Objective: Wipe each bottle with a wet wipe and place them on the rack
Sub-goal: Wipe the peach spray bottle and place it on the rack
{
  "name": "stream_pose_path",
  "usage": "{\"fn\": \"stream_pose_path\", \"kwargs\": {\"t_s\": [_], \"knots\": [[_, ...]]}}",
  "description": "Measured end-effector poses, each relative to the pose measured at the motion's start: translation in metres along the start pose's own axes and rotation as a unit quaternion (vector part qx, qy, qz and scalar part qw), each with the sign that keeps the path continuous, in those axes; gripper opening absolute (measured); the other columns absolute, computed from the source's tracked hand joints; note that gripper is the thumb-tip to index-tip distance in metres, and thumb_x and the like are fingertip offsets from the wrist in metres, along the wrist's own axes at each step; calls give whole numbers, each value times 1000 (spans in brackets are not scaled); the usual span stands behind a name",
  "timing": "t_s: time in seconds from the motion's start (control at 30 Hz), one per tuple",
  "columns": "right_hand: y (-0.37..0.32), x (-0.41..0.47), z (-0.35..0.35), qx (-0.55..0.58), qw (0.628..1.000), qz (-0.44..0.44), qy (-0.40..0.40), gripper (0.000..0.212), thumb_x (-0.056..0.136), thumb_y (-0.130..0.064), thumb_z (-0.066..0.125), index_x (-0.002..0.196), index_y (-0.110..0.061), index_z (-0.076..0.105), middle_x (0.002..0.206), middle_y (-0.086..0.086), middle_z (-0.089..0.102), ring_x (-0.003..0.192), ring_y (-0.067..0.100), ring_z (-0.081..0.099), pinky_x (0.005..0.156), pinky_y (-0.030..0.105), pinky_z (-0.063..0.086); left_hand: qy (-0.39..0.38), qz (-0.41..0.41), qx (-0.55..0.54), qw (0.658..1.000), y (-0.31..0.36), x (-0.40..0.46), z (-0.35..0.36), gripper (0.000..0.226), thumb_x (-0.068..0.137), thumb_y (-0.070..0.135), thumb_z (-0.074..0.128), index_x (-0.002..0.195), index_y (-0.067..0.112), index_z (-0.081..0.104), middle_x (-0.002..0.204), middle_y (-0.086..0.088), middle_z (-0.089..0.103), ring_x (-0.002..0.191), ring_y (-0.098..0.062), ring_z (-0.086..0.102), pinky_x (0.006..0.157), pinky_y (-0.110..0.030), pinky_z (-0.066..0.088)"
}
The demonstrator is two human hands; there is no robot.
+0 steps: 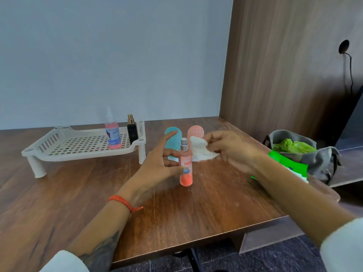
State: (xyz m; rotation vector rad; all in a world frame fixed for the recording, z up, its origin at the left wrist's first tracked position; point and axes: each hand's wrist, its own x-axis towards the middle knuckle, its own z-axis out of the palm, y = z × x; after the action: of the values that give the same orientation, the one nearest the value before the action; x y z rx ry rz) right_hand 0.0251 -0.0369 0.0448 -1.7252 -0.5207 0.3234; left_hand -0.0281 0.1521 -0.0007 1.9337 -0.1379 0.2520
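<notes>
Table (196,213): wooden, fills the lower half of the frame; everything I work with sits on it.
Rack (64,149): white slotted plastic on short legs, left of centre; it already carries two bottles at its right end, a pink spray bottle (112,134) and a small black bottle (131,131) with a gold top.
Bag (306,154): grey, right edge of the frame, green stuff inside; a green wipe pack (288,165) lies just in front of it.
Left hand (157,163): centre of the frame; thumb and fingers pinch the orange bottle at mid-body, the other fingers spread.
Right hand (231,152): right of centre; it holds the wipe bunched between its fingers.
Orange bottle (185,169): upright on the table at centre; I judge it light, stiff, slick when damp and easy to tip, so I hold its waist, not the metal sprayer.
Wipe (200,151): one, white, soft, limp; touching or just beside the bottle's neck, I cannot tell which.
Caps: two, one teal (171,138), one pink (196,131), standing behind the bottle.
Count: three bottles, two racked, one in hand.
</notes>
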Motion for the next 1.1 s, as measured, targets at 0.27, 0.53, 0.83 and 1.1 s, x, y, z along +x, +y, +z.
{"fn": "stream_pose_path", "kwargs": {"t_s": [0.27,0.53,0.83,1.1], "knots": [[42,-9,39,-321,849,-396,141,33,84,-1,59,113,-13,67,125,7,60,113,13,55,97,15,41,-6,-21,-127,992,2,-2,1,94,69,-10,75,138,38,34,107,-23,65,92,-30,70,71,-44,60],[51,-28,43,-282,840,-409,217,25,80,-5,58,100,-12,72,106,0,68,104,1,55,85,10,46,21,-28,-213,976,2,2,-4,99,53,2,77,137,38,38,115,-21,64,100,-32,68,72,-48,60],[36,-46,62,392,905,94,136,20,84,15,48,97,9,62,92,24,69,78,28,69,72,31,58,60,3,-252,966,4,3,-3,84,52,1,74,117,44,45,102,-5,70,95,-20,69,64,-40,61],[25,-50,57,525,823,183,113,20,82,23,38,90,18,54,81,29,66,64,34,68,56,36,57,52,31,-186,981,5,1,-5,97,54,8,76,137,37,34,110,-10,67,93,-16,71,77,-43,59]]}}
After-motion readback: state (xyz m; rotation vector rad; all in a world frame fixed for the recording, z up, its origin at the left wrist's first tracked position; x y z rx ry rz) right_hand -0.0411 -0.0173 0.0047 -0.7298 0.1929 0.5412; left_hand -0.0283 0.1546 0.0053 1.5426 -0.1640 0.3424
